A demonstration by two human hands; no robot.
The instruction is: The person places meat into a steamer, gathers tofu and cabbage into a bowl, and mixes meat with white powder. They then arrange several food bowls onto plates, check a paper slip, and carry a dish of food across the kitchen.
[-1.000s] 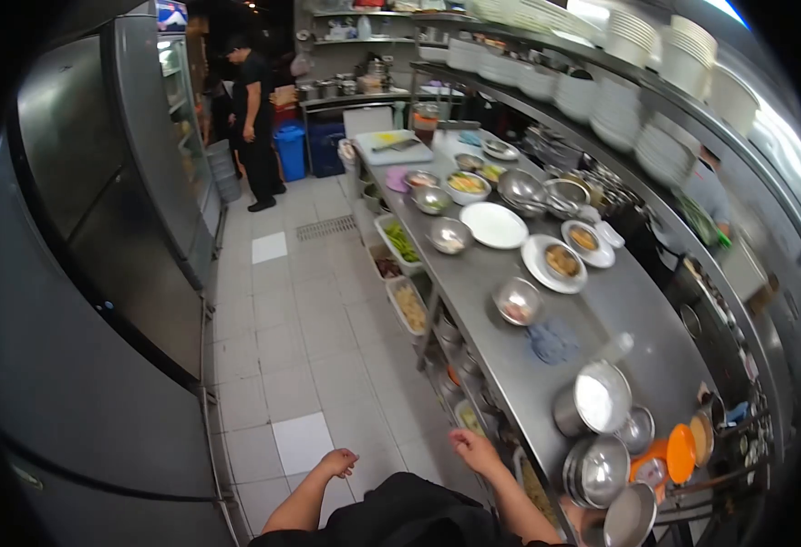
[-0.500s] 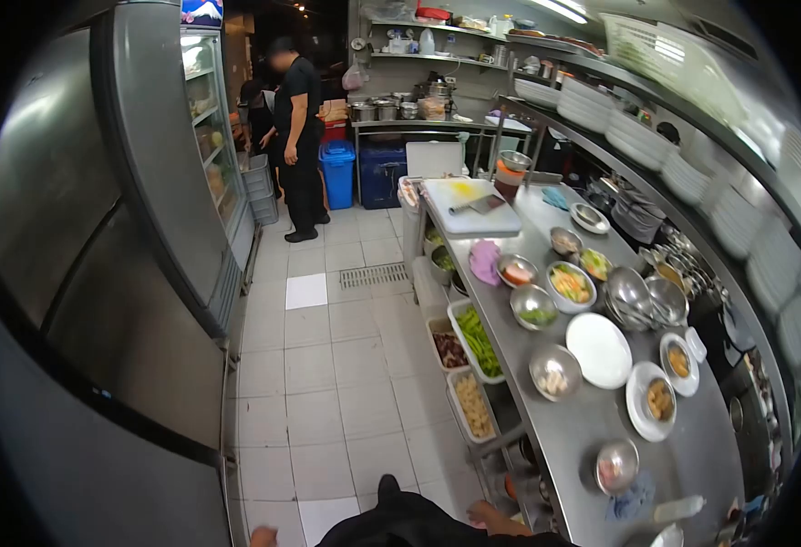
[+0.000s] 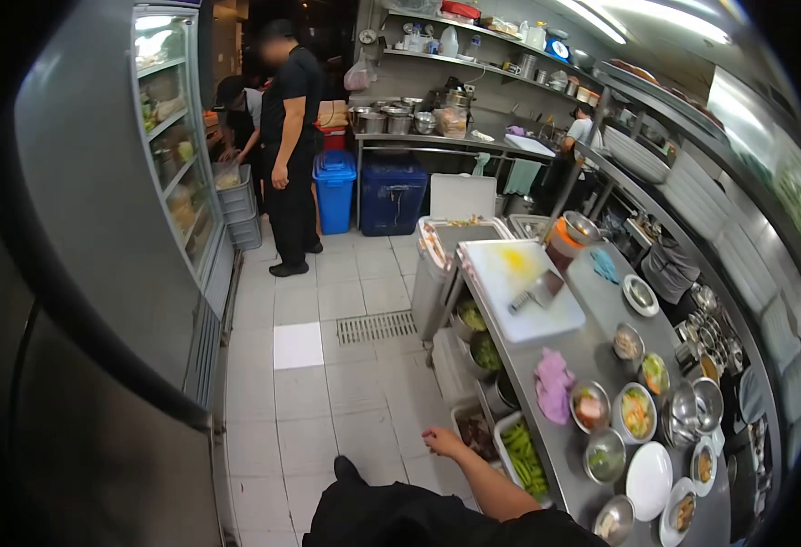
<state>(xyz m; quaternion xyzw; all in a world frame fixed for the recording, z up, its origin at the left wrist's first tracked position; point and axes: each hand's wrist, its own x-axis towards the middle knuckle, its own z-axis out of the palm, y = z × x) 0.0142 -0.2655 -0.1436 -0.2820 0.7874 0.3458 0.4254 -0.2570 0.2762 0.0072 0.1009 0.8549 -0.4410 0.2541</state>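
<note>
My right hand hangs in front of me at the end of a bare forearm, its fingers loosely bent and somewhat apart, with nothing seen in them. It is nearest to a container of dark red pieces and a white tub of long green vegetables on the shelf under the counter. It touches neither. My left hand is out of view. On the steel counter to my right lie a purple cloth and a white cutting board with a cleaver on it.
Steel bowls of food and a white plate stand on the counter. A refrigerator lines the left side. Ahead, a person in black stands beside a blue bin; another bends over grey crates. A drain crosses the tiled floor.
I have moved forward along the aisle; the cutting board, bins and people look closer. My right hand has swung forward and up. My left hand has left the view.
</note>
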